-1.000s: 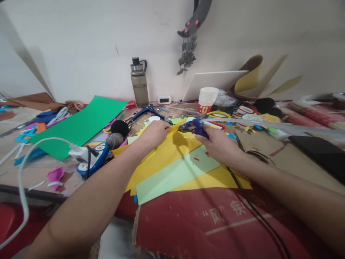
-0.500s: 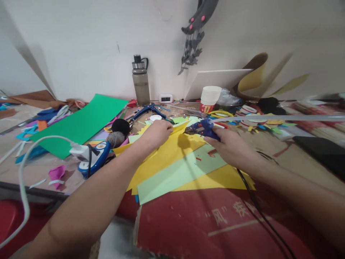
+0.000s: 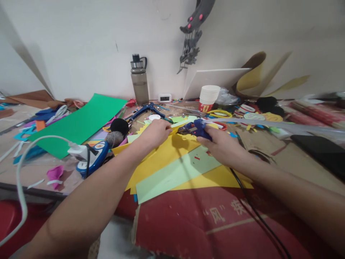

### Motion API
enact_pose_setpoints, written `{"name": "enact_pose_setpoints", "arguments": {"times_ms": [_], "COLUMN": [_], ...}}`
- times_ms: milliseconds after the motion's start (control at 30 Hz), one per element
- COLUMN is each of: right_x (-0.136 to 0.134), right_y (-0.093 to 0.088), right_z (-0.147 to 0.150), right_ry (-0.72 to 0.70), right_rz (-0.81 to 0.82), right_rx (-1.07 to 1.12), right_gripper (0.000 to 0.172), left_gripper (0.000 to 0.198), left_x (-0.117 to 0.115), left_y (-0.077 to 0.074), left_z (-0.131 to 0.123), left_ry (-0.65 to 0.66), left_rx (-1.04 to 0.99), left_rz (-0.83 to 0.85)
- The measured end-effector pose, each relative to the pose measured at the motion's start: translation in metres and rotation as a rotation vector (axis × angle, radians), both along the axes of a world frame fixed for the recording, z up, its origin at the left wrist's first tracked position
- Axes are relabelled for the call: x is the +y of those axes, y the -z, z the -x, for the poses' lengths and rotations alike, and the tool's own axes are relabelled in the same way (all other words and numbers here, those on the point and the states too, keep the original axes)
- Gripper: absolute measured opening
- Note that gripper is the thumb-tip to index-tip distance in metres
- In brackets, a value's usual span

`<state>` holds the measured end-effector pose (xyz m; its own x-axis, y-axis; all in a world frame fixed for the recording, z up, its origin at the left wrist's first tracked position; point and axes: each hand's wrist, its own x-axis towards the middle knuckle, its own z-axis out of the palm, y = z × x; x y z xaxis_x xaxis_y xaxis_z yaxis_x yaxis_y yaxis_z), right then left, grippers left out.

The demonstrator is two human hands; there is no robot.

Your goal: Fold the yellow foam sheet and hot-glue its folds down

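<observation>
My right hand is wrapped round a blue glue gun with a long clear glue stick out of its back and a black cord below. The gun's nozzle points left, close to my left hand. That hand is closed on the upper edge of a folded yellow sheet; its fingertips are partly hidden. A pale green strip lies across the yellow sheets, with small red scraps on it.
Green sheet and blue power strip lie left. Behind stand a water bottle, a small clock and paper cups. A red board is at the front, a black object right.
The glue gun and my right hand have moved left, bringing the nozzle nearer my left hand. My left hand keeps its hold on the yellow sheet. The whole view has shifted slightly.
</observation>
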<state>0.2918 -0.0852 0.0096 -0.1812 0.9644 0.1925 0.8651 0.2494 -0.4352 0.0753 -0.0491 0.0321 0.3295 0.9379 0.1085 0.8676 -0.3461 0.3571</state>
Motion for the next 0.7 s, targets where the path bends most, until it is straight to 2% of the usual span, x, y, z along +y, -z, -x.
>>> {"name": "enact_pose_setpoints", "arguments": {"times_ms": [100,267,433,533,633,700], "right_x": [0.002,0.006,0.005,0.004,0.004,0.004], "right_y": [0.001,0.002,0.004,0.005,0.007,0.008], "right_z": [0.003,-0.004,-0.003,-0.001,-0.002,-0.003], "right_ry": [-0.008,0.092,0.024,0.017,-0.006,-0.031], "right_rz": [-0.002,0.019,0.012,-0.002,-0.005,-0.033], "right_rx": [-0.009,-0.069,-0.039,-0.055,-0.043,-0.023], "right_gripper": [0.024,0.033,0.029,0.026,0.026,0.027], "left_gripper": [0.025,0.025,0.023,0.030,0.030,0.030], "left_x": [-0.001,0.002,0.002,-0.008,-0.023,-0.033], "left_y": [-0.001,0.002,0.003,-0.008,-0.032,-0.050], "left_z": [0.000,0.002,0.001,-0.006,-0.021,-0.035], "left_ry": [0.013,0.030,0.031,0.070,0.148,0.269], "left_rx": [0.050,0.035,0.048,-0.023,-0.087,-0.123], "left_rz": [-0.024,-0.019,-0.025,-0.137,-0.285,-0.345]}}
